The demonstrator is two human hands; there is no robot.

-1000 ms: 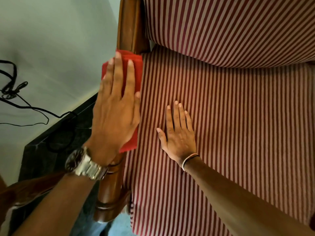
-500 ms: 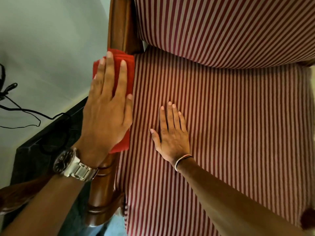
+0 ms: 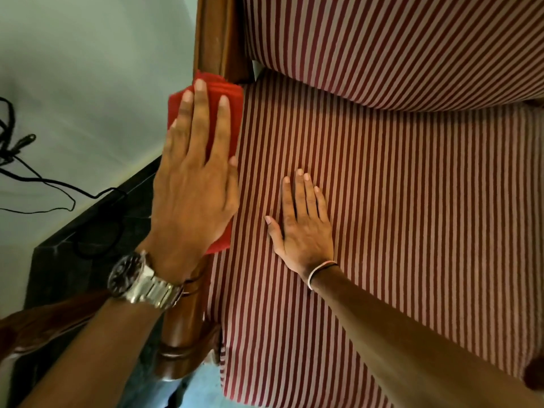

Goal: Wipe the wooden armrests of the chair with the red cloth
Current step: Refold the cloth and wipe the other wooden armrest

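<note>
My left hand [image 3: 194,184] lies flat, fingers together, pressing the red cloth [image 3: 232,113] onto the wooden armrest [image 3: 213,36], whose long axis runs near to far. My right hand [image 3: 303,225] rests flat, fingers extended, on the striped seat cushion [image 3: 412,216].

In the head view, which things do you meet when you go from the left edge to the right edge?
Black cables → wristwatch → left hand pressing the red cloth on the wooden armrest → right hand flat on the striped seat cushion.
</note>
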